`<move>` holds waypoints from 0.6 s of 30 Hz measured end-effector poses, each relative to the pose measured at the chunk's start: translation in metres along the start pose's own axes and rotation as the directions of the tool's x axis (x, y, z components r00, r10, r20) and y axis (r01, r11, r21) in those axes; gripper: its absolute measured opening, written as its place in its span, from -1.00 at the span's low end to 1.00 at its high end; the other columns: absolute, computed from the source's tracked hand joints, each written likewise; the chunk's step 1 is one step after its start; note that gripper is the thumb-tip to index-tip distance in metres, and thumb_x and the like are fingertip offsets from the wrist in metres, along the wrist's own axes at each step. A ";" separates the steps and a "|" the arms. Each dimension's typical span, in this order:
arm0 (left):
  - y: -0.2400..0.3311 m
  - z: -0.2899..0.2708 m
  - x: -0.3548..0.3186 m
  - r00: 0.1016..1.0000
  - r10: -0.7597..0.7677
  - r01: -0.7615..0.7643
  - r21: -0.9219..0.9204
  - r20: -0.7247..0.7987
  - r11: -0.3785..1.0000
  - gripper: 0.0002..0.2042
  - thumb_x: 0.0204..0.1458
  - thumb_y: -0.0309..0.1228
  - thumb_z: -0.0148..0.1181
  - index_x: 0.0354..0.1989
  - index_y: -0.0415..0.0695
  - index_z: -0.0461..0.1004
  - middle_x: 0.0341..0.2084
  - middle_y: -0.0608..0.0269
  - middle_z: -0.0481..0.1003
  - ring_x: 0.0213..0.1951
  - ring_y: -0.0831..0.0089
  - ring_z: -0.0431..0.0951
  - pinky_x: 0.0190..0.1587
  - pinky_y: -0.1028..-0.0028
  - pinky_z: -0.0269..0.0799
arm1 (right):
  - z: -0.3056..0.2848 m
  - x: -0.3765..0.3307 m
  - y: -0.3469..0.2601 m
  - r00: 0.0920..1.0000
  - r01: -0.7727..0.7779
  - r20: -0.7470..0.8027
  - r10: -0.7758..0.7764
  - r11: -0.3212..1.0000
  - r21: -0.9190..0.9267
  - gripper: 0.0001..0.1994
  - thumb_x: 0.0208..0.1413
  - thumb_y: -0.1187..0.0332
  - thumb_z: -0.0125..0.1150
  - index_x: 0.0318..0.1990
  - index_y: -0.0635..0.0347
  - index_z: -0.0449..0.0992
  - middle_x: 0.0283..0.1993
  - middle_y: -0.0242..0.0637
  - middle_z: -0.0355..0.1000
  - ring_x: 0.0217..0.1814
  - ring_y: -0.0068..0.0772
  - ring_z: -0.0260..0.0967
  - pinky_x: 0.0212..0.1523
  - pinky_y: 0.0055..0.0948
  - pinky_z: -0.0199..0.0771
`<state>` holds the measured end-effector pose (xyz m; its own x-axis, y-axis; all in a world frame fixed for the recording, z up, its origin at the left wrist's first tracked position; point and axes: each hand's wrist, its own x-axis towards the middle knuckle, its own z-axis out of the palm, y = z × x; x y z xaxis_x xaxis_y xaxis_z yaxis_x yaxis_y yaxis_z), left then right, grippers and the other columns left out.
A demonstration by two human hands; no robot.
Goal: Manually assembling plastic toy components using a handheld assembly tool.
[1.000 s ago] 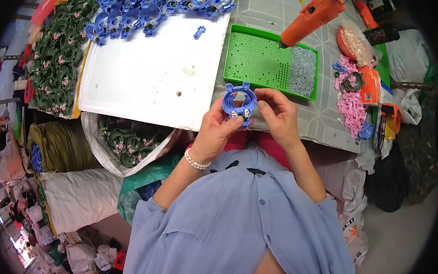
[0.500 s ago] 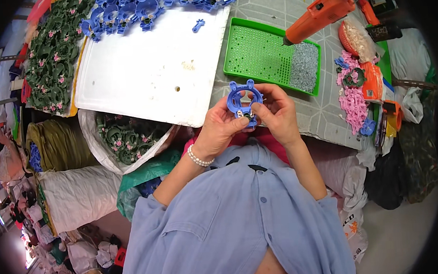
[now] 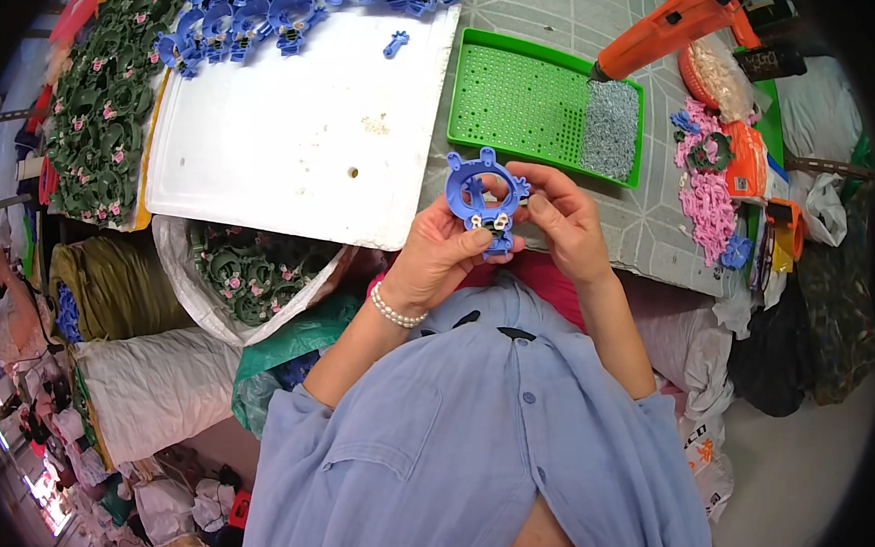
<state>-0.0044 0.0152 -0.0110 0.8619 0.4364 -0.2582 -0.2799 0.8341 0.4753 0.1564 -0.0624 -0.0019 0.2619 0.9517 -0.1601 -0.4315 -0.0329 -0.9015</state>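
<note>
My left hand [image 3: 436,256] grips the lower part of a blue plastic ring-shaped piece [image 3: 467,208] with two small knobs on top, its thumb across the front. Small white and dark bits show near the thumb. At the piece's right side, my right hand [image 3: 573,227] has its fingers closed by a small blue arm-like part [image 3: 519,188]; its other fingers reach behind and are partly hidden. Both hands are over the table's near edge. Beyond them, an orange electric screwdriver [image 3: 658,31] slants above a green tray [image 3: 517,98] with small grey screws [image 3: 610,128] at its right end.
Several similar blue pieces [image 3: 291,12] crowd the back of a white board [image 3: 268,123], where one small blue part [image 3: 395,43] lies alone. Green pieces [image 3: 103,123] fill the far left and a white sack [image 3: 179,274]. Pink parts [image 3: 706,212] lie at the right.
My right hand has moved from the front of the blue piece to its right side. The piece has turned and shifted slightly left. The screwdriver has swung a little to the right.
</note>
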 end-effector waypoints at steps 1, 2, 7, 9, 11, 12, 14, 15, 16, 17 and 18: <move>0.000 -0.001 -0.001 1.000 -0.002 0.002 -0.001 -0.001 1.000 -0.52 -0.03 -0.50 0.19 0.09 -0.17 0.20 -0.08 0.07 0.40 -0.22 0.21 0.55 -0.23 0.43 0.55 | 0.002 0.000 0.000 1.000 0.013 0.025 -0.013 1.000 -0.021 -0.68 0.13 0.42 0.05 0.02 0.35 0.31 -0.19 -0.26 0.43 -0.14 -0.58 0.36 -0.08 -0.57 0.36; 0.000 -0.001 -0.001 0.999 -0.033 0.033 -0.024 0.012 0.999 -0.52 -0.02 -0.52 0.17 0.10 -0.16 0.20 -0.07 0.09 0.39 -0.21 0.22 0.54 -0.23 0.44 0.53 | 0.002 0.000 0.001 0.998 0.028 0.052 -0.026 0.999 -0.040 -0.71 0.15 0.42 0.02 0.01 0.35 0.33 -0.19 -0.27 0.44 -0.14 -0.58 0.36 -0.09 -0.57 0.37; -0.001 -0.001 -0.001 0.993 -0.116 0.116 -0.058 0.012 0.992 -0.52 -0.02 -0.54 0.16 0.11 -0.16 0.19 -0.05 0.15 0.37 -0.19 0.19 0.54 -0.22 0.45 0.50 | -0.004 0.000 0.004 0.999 0.044 0.032 -0.041 0.991 -0.125 -0.75 0.15 0.44 0.02 -0.04 0.33 0.38 -0.21 -0.27 0.46 -0.19 -0.60 0.38 -0.12 -0.58 0.39; 0.001 0.000 0.000 0.988 -0.155 0.155 -0.100 0.013 0.983 -0.53 -0.03 -0.54 0.17 0.09 -0.20 0.20 -0.10 0.17 0.39 -0.19 0.21 0.54 -0.22 0.44 0.50 | -0.005 0.001 0.005 0.999 0.033 0.020 -0.031 0.992 -0.122 -0.76 0.15 0.44 0.03 -0.05 0.33 0.39 -0.23 -0.28 0.46 -0.20 -0.60 0.39 -0.14 -0.58 0.39; 0.005 0.005 0.001 0.989 -0.150 0.149 -0.116 0.003 0.982 -0.54 -0.04 -0.54 0.17 0.07 -0.21 0.22 -0.12 0.18 0.40 -0.22 0.24 0.54 -0.23 0.43 0.50 | -0.007 0.002 0.006 0.999 0.044 0.006 -0.044 0.992 -0.117 -0.77 0.14 0.45 0.04 -0.06 0.34 0.39 -0.23 -0.27 0.47 -0.22 -0.60 0.40 -0.15 -0.58 0.40; 0.007 0.007 0.001 0.990 -0.144 0.142 -0.131 -0.005 0.981 -0.56 -0.04 -0.54 0.17 0.05 -0.23 0.23 -0.14 0.18 0.40 -0.24 0.27 0.54 -0.23 0.43 0.50 | -0.007 0.001 0.007 0.999 0.047 0.004 -0.047 0.992 -0.121 -0.77 0.14 0.45 0.04 -0.06 0.34 0.39 -0.23 -0.27 0.47 -0.22 -0.60 0.40 -0.15 -0.58 0.40; 0.006 0.011 0.001 0.992 -0.119 0.117 -0.048 -0.043 0.992 -0.57 -0.04 -0.55 0.17 0.03 -0.23 0.24 -0.15 0.19 0.41 -0.27 0.31 0.54 -0.24 0.43 0.49 | -0.007 0.001 0.005 1.000 0.001 -0.001 -0.001 0.995 -0.096 -0.77 0.13 0.46 0.04 -0.07 0.34 0.39 -0.23 -0.26 0.47 -0.21 -0.59 0.40 -0.14 -0.58 0.40; 0.006 0.014 0.004 0.994 -0.081 0.084 0.039 -0.080 0.996 -0.59 -0.05 -0.55 0.17 0.02 -0.24 0.25 -0.17 0.19 0.41 -0.30 0.35 0.53 -0.25 0.43 0.49 | -0.007 0.002 0.004 1.000 -0.019 -0.013 0.018 0.996 -0.089 -0.76 0.13 0.46 0.05 -0.06 0.35 0.39 -0.22 -0.25 0.48 -0.21 -0.59 0.39 -0.14 -0.59 0.39; 0.003 0.015 0.003 0.988 -0.070 0.083 0.095 -0.135 0.992 -0.54 -0.09 -0.50 0.23 0.02 -0.21 0.26 -0.21 0.26 0.40 -0.35 0.34 0.53 -0.30 0.43 0.48 | -0.006 -0.001 0.006 1.000 -0.020 -0.021 0.017 0.993 -0.118 -0.74 0.13 0.45 0.05 -0.04 0.35 0.38 -0.22 -0.25 0.48 -0.21 -0.59 0.39 -0.14 -0.58 0.39; 0.002 0.016 0.004 0.988 -0.044 0.061 0.107 -0.149 0.992 -0.56 -0.09 -0.50 0.22 0.00 -0.21 0.26 -0.24 0.24 0.41 -0.36 0.34 0.53 -0.33 0.44 0.47 | -0.006 -0.001 0.007 0.999 -0.030 -0.020 0.028 0.992 -0.122 -0.73 0.12 0.44 0.06 -0.04 0.36 0.38 -0.24 -0.27 0.48 -0.20 -0.60 0.39 -0.13 -0.57 0.39; 0.001 0.012 0.004 0.991 -0.053 0.069 0.122 -0.127 0.990 -0.58 -0.08 -0.49 0.21 -0.01 -0.22 0.27 -0.27 0.20 0.43 -0.38 0.35 0.53 -0.36 0.45 0.46 | -0.009 -0.003 0.010 0.996 -0.060 -0.072 0.049 0.987 -0.152 -0.70 0.11 0.45 0.07 -0.01 0.36 0.35 -0.22 -0.27 0.47 -0.21 -0.60 0.38 -0.12 -0.56 0.38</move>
<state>0.0042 0.0141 -0.0016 0.8151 0.4306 -0.3876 -0.1660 0.8146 0.5558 0.1590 -0.0682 -0.0142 0.3017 0.9246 -0.2326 -0.3103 -0.1354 -0.9409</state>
